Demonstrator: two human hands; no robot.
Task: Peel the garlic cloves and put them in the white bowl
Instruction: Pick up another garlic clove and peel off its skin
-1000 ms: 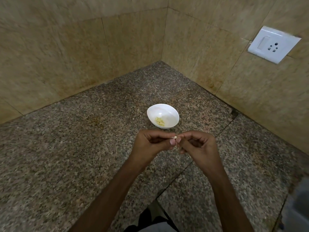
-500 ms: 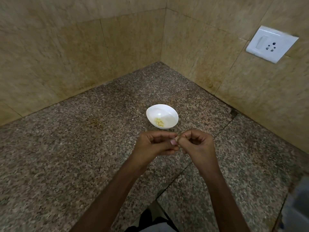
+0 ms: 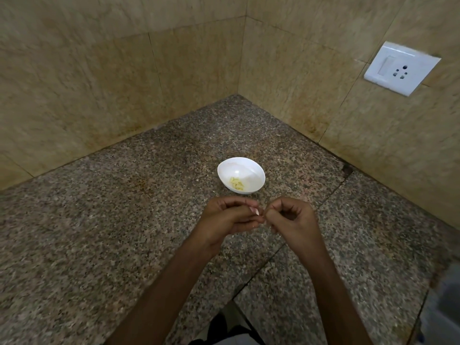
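A small white bowl (image 3: 251, 168) stands on the speckled granite counter (image 3: 124, 220), with several pale yellow peeled garlic cloves (image 3: 236, 183) lying in its bottom. Just in front of the bowl, above the counter, my left hand (image 3: 224, 219) and my right hand (image 3: 291, 220) meet fingertip to fingertip. Between them they pinch a small garlic clove (image 3: 261, 213), of which only a pale sliver shows. Both hands have their fingers curled inward.
Beige tiled walls meet in a corner behind the bowl. A white switch and socket plate (image 3: 400, 68) is on the right wall. A seam runs across the counter under my right arm. A blurred grey object (image 3: 445, 310) sits at the lower right edge.
The hands have stayed together in front of the bowl, working on the clove. The pale clove was plain between the fingertips one second ago and is now mostly hidden.
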